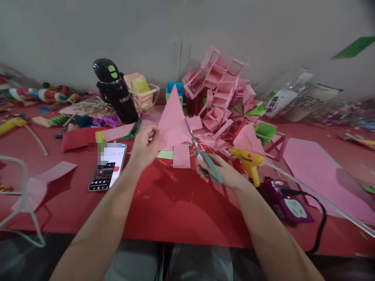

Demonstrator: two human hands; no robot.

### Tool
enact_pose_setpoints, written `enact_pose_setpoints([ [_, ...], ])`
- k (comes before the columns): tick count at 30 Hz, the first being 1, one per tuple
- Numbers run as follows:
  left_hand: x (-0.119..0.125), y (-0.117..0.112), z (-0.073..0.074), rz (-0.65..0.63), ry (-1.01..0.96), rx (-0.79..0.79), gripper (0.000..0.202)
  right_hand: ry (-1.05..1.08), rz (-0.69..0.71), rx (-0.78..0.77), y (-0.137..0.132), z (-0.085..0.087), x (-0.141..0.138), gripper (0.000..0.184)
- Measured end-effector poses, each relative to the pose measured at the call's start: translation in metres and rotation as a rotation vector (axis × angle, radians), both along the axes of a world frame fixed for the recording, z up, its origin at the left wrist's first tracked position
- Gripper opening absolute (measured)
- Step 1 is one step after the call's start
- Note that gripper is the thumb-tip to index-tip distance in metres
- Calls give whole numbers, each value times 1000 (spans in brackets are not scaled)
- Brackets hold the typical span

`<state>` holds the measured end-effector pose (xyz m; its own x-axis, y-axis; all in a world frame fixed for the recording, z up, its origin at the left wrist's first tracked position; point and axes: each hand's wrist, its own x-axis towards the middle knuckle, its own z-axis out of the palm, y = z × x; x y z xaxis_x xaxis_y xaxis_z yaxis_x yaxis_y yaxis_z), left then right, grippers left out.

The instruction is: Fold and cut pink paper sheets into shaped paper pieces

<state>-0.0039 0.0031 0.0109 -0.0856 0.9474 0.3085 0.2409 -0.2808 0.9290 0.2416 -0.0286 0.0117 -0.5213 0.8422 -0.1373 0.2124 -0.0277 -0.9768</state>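
My left hand (pixel 148 144) pinches the lower left edge of a pink paper triangle (pixel 173 121), held point up above the table. In my right hand (pixel 215 166) is a pair of scissors (pixel 211 168) with green handles, my fingers wrapped round the grips. The blades point up and left, their tips by the triangle's right edge; whether they touch the paper I cannot tell. Beneath the triangle lie a pink paper strip (pixel 181 156) and a light green piece (pixel 165 155). Thin pink offcuts (pixel 212 143) are scattered behind the scissors.
Folded pink paper pieces (pixel 224 88) are heaped at the back. A yellow glue gun (pixel 249 160) and a purple power socket (pixel 288 205) with a black cable lie right. A phone (pixel 113 171) and a black bottle (pixel 117 93) stand left. The red table's (pixel 187 222) front edge is near me.
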Motion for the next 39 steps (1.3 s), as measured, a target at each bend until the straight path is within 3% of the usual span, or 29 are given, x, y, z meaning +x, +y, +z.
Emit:
enact_pose_setpoints([
  [25, 2, -2, 3, -19, -89, -90, 19, -46, -64, -17, 0, 5, -5, 46],
  [39, 0, -2, 3, -38, -100, -125, 22, 91, -16, -44, -1, 0, -4, 54],
])
